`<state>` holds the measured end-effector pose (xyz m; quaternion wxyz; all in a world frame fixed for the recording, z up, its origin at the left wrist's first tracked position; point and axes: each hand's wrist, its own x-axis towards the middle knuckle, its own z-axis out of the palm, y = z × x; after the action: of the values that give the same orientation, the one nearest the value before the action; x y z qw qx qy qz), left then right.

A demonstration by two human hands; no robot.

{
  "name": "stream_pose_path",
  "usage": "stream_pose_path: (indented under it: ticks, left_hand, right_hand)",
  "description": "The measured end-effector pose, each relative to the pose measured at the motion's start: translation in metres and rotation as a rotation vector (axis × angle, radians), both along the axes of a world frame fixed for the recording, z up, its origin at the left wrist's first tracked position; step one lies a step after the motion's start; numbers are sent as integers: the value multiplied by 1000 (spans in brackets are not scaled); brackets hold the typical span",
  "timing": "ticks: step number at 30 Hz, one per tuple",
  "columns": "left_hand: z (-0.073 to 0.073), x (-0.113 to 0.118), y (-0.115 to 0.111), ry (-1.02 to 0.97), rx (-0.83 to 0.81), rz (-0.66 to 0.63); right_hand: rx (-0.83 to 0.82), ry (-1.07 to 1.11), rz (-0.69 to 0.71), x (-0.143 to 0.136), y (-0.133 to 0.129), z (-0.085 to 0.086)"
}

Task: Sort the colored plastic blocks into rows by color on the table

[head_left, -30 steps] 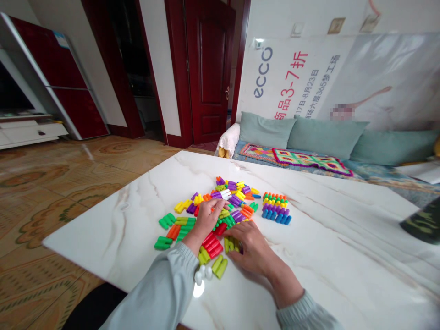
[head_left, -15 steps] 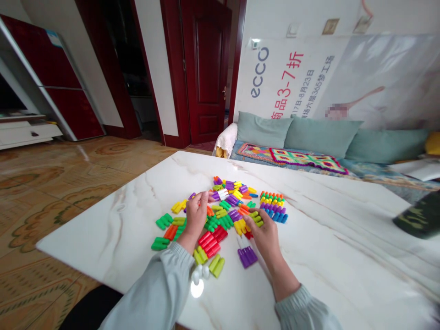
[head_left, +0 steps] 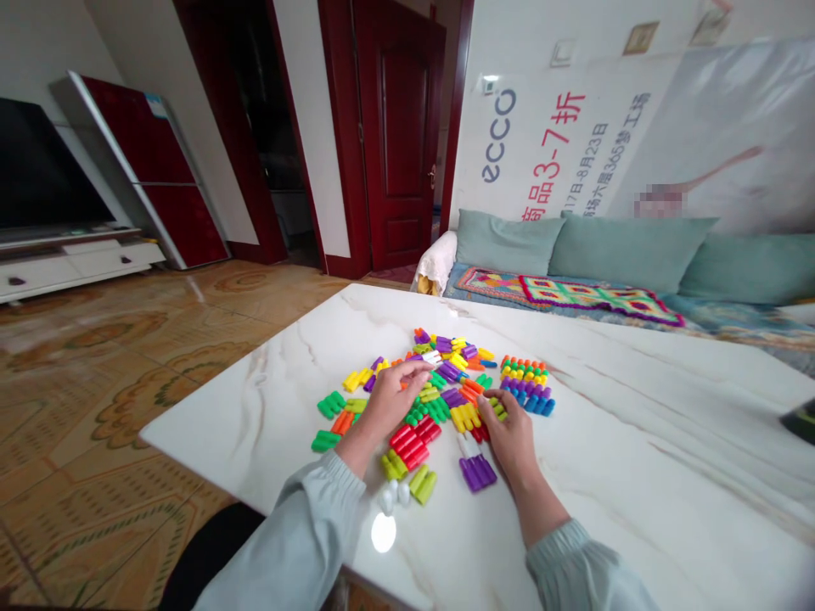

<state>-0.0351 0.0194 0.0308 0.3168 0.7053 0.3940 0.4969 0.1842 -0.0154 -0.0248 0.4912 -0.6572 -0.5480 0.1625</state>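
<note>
My left hand (head_left: 393,397) reaches over a pile of colourful plastic peg-shaped blocks, its fingers stretched forward near a white block (head_left: 432,358). I see nothing held between its thumb and index finger. My right hand (head_left: 514,431) curls around a yellow-green block (head_left: 497,410) at the right side of the pile, partly covering it. Beside its thumb lie an orange block (head_left: 472,388) and a yellow block (head_left: 465,417). Nearer to me are red blocks (head_left: 411,445), a purple block (head_left: 477,473) with white pegs, a loose yellow-green block (head_left: 424,486) and white rounded pieces (head_left: 393,495).
Everything lies on a white marble-patterned table (head_left: 255,399). Right of the pile stand rows of orange, green, yellow, purple and blue pieces (head_left: 527,386). Green blocks (head_left: 331,405) lie at the left. Behind the table is a sofa with cushions (head_left: 509,242); a dark object (head_left: 803,420) shows at the right edge.
The view has swung left, so the scene sits further right. My left hand has moved right across the pile and its fingers have stretched out. My right hand stays around the yellow-green block.
</note>
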Motion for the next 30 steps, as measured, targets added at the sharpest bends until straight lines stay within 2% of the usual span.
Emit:
stream_pose_path:
  ticks: [2, 4, 6, 8, 11, 13, 18, 21, 24, 26, 30]
  left_hand:
    - [10, -21, -8, 78, -3, 59]
    - [12, -44, -14, 149, 13, 184]
    - [5, -63, -20, 255, 43, 287]
    - [-7, -74, -24, 366, 80, 307]
    - [-27, -73, -30, 480, 152, 204]
    - [-35, -65, -33, 551, 178, 151]
    - [-40, -51, -30, 649, 187, 134]
    - [-40, -47, -22, 577, 198, 133]
    - [-40, -41, -13, 380, 161, 179]
    - [-37, -34, -7, 209, 73, 191]
    - [-27, -18, 1, -76, -124, 76]
  right_hand:
    - [-3, 17, 7, 0, 0, -1]
    - [-3, 29, 12, 1, 1, -2]
    - [-5, 32, 13, 1, 1, -2]
    - [-12, 34, 11, 1, 1, -2]
    - [-20, 38, 11, 1, 0, 0]
    - [-20, 46, 15, 0, 0, 0]
    - [-25, 52, 27, 0, 0, 0]
    - [-25, 52, 28, 0, 0, 0]
    - [-18, 57, 34, 0, 1, 0]
    - [-15, 62, 38, 0, 1, -1]
    - [-15, 69, 37, 1, 2, -2]
